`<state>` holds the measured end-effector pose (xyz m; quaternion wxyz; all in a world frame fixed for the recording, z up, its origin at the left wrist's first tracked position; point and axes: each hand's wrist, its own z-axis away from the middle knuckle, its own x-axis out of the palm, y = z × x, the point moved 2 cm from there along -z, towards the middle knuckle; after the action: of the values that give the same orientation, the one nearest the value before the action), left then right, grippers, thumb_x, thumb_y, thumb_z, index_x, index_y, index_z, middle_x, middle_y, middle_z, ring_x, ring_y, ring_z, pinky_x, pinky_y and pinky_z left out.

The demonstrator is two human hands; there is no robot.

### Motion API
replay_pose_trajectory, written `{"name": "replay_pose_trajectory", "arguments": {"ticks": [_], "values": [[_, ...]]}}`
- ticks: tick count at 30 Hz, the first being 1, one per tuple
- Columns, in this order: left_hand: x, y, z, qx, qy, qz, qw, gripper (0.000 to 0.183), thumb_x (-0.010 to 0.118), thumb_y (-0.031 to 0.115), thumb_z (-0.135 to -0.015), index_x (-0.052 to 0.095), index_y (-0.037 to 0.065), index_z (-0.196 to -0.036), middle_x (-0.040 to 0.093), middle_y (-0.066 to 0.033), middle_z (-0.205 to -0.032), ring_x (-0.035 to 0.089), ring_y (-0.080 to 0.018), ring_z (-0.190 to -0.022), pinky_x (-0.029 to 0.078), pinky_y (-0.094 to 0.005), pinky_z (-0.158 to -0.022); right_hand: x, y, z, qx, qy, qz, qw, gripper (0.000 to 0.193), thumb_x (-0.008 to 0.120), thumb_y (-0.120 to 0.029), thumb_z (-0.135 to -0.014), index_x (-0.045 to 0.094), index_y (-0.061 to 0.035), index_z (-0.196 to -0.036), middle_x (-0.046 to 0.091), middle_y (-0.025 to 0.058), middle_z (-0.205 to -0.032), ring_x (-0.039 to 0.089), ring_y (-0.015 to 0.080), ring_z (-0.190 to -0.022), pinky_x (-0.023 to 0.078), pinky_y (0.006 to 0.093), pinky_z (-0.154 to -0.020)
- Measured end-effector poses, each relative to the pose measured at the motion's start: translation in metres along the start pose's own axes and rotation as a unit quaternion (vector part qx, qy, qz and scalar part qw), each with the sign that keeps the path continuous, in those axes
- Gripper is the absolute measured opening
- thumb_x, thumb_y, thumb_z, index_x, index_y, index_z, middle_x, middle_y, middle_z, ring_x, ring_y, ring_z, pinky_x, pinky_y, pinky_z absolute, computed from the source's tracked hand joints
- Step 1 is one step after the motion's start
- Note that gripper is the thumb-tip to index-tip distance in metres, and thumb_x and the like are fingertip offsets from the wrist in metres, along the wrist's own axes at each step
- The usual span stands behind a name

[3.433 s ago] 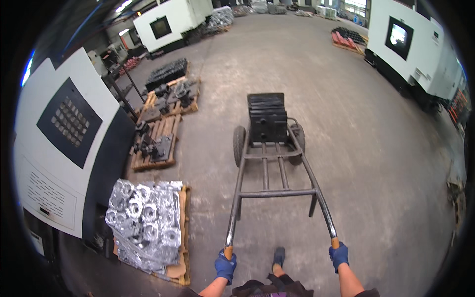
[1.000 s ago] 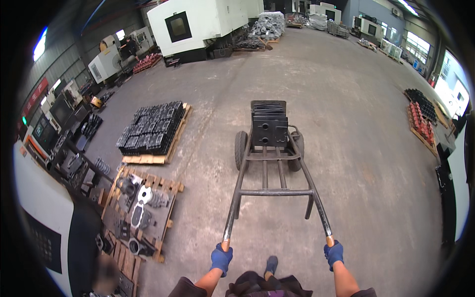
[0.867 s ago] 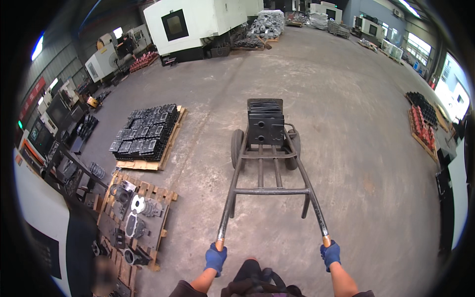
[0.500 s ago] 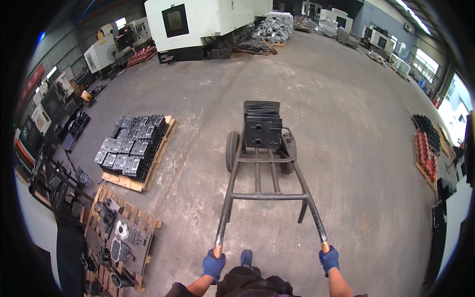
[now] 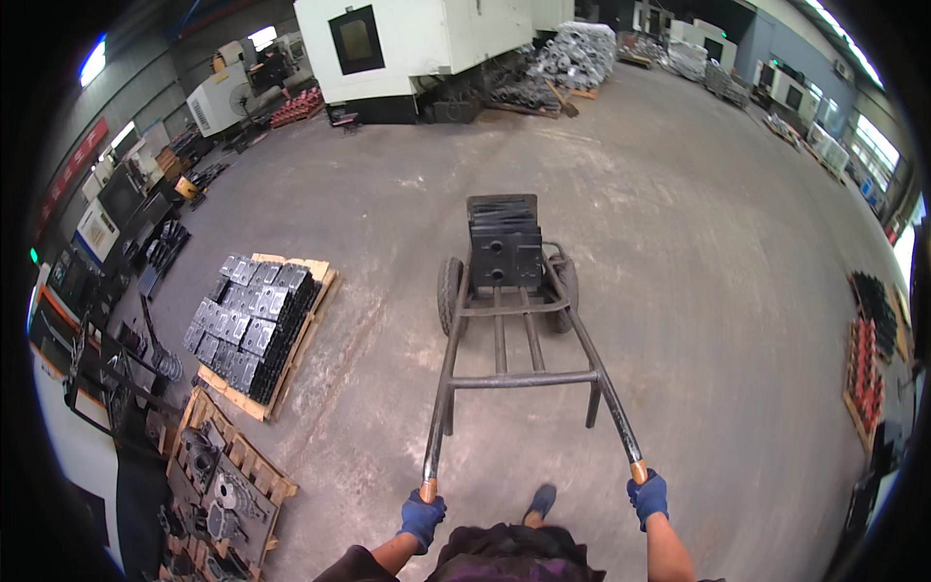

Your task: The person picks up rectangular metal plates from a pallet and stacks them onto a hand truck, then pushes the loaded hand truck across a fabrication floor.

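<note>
A two-wheeled metal hand cart (image 5: 524, 381) stretches out ahead of me, its two long handles reaching back to my hands. My left hand (image 5: 423, 521), in a blue glove, is wrapped round the left handle just behind its orange-brown end. The right handle is gripped the same way by my blue-gloved right hand (image 5: 649, 499). At the cart's far end, between the two tyres, sits a stack of dark rectangular metal plates (image 5: 510, 256); the front one shows two round holes. One of my shoes shows below the crossbar.
To the left stands a wooden pallet (image 5: 321, 297) stacked with dark metal parts (image 5: 231, 320). Nearer is another pallet (image 5: 270, 470) with loose castings. A large white machine (image 5: 398, 48) stands ahead, beside piled silvery castings (image 5: 574, 56). Red parts (image 5: 861, 364) lie on the right.
Both hands keep hold of the handles. The view has turned slightly left, so the machine and far piles sit further right. The left pallets look nearer, and my visible foot has shifted right.
</note>
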<state>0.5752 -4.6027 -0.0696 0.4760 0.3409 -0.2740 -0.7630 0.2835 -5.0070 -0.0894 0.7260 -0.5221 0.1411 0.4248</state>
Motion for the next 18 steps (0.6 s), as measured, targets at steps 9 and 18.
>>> {"name": "replay_pose_trajectory", "arguments": {"ticks": [9, 18], "values": [[0.170, 0.175, -0.101, -0.018, 0.068, -0.020, 0.997, 0.027, 0.065, 0.018, -0.077, 0.054, 0.000, -0.095, 0.061, -0.0070, -0.065, 0.059, -0.0144, -0.049, 0.048, -0.0290, -0.047, -0.029, -0.198, -0.256, -0.011, -0.070, 0.022, 0.997, 0.019, 0.064, -0.016, -0.074, 0.062, -0.0021, -0.087, 0.059, 0.0088, -0.060, 0.057, 0.0176, -0.048, 0.046, 0.0329, -0.048], [0.285, 0.316, -0.232, -0.052, 0.119, -0.015, 0.991, 0.030, 0.066, 0.026, -0.076, 0.056, 0.001, -0.090, 0.063, -0.0083, -0.065, 0.060, -0.0171, -0.051, 0.048, -0.0320, -0.048, 0.011, -0.324, -0.508, -0.188, 0.013, 0.170, 0.967, 0.017, 0.064, -0.015, -0.071, 0.060, -0.0028, -0.083, 0.059, 0.0099, -0.058, 0.058, 0.0194, -0.046, 0.046, 0.0344, -0.044]]}}
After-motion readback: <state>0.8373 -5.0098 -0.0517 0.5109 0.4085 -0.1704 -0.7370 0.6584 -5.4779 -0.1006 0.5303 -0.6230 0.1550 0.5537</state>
